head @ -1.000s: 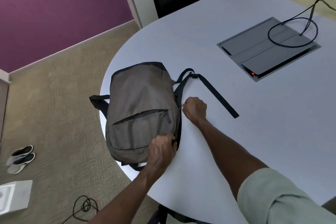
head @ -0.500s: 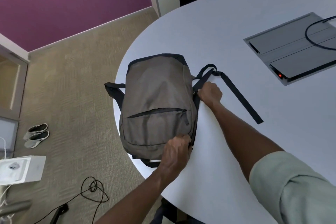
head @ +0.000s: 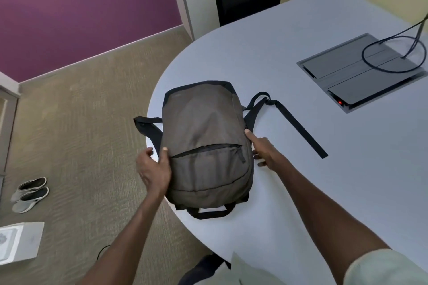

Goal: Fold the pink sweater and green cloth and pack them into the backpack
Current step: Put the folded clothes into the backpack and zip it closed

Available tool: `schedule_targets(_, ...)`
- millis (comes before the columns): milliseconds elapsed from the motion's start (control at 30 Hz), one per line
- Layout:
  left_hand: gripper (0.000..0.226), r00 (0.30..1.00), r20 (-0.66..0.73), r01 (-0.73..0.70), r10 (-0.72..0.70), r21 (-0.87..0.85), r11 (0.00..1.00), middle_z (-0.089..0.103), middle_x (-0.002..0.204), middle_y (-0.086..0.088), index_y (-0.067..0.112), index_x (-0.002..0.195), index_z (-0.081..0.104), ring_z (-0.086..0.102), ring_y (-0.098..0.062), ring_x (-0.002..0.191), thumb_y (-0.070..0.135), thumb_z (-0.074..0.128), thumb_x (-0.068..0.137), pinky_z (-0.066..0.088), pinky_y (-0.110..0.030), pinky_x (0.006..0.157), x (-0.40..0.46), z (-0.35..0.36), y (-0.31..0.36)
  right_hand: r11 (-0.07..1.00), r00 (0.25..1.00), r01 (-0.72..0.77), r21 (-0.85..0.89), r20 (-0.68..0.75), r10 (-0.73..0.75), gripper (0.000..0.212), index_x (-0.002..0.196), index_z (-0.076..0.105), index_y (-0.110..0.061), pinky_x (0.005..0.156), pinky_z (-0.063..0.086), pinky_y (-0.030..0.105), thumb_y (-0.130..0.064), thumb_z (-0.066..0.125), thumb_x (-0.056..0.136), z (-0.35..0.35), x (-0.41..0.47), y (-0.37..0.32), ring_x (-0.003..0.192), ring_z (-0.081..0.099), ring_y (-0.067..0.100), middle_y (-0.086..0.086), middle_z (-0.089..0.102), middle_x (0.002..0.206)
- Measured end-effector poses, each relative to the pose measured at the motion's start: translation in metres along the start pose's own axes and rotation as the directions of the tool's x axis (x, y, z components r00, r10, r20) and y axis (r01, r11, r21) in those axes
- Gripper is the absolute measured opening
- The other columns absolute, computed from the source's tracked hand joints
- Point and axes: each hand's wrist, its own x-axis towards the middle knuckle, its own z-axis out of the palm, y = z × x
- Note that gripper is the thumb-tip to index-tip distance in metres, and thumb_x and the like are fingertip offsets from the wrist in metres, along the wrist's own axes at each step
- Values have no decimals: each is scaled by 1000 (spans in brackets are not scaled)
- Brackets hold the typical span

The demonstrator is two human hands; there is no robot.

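1. Left hand (head: 154,169) — the grip on the near-left flank of the backpack (head: 206,143). Its thumb lies on the top fabric and the fingers curl round the left edge, so it holds the bag.

2. Right hand (head: 264,149) — fingers straight, forefinger tip touching the bag's right edge. It grips nothing; it rests flat on the desk (head: 301,192) just beside the bag.

3. The bag lies between the 2 hands, flat on its back, front pocket up. Its long axis runs away from the person, tilted slightly left, with the carry loop (head: 208,213) at the near end.

4. The bag sits at the desk's rounded left edge. 1 strap (head: 148,128) hangs out over the carpet on the left; the other strap (head: 298,129) trails across the desk to the right.

5. The visible zip is shut and the bag looks filled. Neither sweater nor green cloth is in view — I judge them likely packed, though the inside cannot be seen.

6. What the next move turns on: both hands flank the bag across its short axis, left holding, right only touching. Any lift or shift would need the right to close too, or the bag may swing about the left grip toward the desk edge.

7. Further out: a cable hatch (head: 361,71) on the desk, well apart from the bag.
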Motion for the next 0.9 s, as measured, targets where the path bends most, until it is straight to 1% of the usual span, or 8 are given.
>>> schedule_targets(67, 70, 967, 52, 246, -249, 63, 967, 56, 131, -22, -3, 131, 50, 53, -39, 121, 49, 67, 87, 43, -47, 102, 28, 0, -8, 1000, 1000, -4, -2, 7, 4, 114, 150, 34, -14, 86, 48, 45, -90, 49, 67, 0, -2, -2, 112, 54, 31, 18, 52, 139)
schedule_targets(167, 98, 856, 276, 453, -438, 8, 891, 52, 139, -22, -6, 140, 41, 53, -38, 123, 68, 63, 79, 46, -42, 95, 56, 4, -19, 1000, 1000, -18, -7, 8, 18, 127, 150, 35, -16, 90, 46, 47, -97, 50, 53, 0, -2, -8, 114, 52, 31, 16, 51, 139)
schedule_targets(300, 104, 758, 500, 525, -420, -85, 847, 53, 142, -15, -3, 144, 41, 58, -26, 114, 74, 62, 77, 45, -34, 89, 66, 9, -23, 1000, 1000, -23, 12, 10, 23, 141, 148, 39, -16, 100, 43, 53, -101, 53, 36, 6, 4, -15, 120, 53, 33, 12, 52, 140)
schedule_targets(400, 101, 722, 547, 564, -424, -110, 818, 53, 141, -12, 0, 146, 39, 54, -23, 106, 71, 63, 79, 42, -35, 89, 71, 15, -21, 1000, 1000, -11, 21, 1, 11, 132, 145, 46, -19, 104, 43, 55, -100, 55, 41, 14, 11, -22, 117, 56, 29, 7, 58, 136)
schedule_targets(500, 120, 720, 564, 565, -404, -138, 814, 47, 148, -11, 0, 151, 28, 56, -24, 118, 75, 70, 68, 44, -32, 91, 85, 21, -25, 999, 1000, 4, 48, 7, -4, 117, 138, 54, -19, 94, 50, 44, -95, 60, 50, 20, 18, -31, 111, 60, 22, 2, 63, 128)
schedule_targets(733, 104, 675, 666, 553, -317, -173, 815, 67, 122, 1, 10, 137, 54, 66, -13, 100, 77, 75, 61, 51, -29, 77, 114, 29, -26, 989, 999, 13, 147, 35, -18, 117, 136, 57, -12, 101, 51, 39, -87, 73, 47, 30, 31, -49, 108, 68, 21, 3, 68, 123)
schedule_targets(833, 96, 651, 726, 555, -223, -254, 792, 70, 122, 6, 16, 137, 56, 69, -13, 106, 72, 80, 62, 54, -34, 94, 119, 36, -22, 988, 997, 17, 155, 75, -29, 113, 135, 58, -11, 102, 51, 39, -85, 74, 51, 31, 31, -53, 108, 68, 21, 4, 70, 121)
schedule_targets(900, 102, 632, 751, 568, -190, -282, 773, 66, 129, 6, 18, 142, 50, 67, -13, 111, 71, 82, 60, 51, -37, 101, 122, 41, -21, 988, 996, 13, 153, 87, -26, 113, 135, 57, -11, 103, 51, 40, -85, 73, 52, 31, 31, -54, 109, 68, 22, 5, 70, 121)
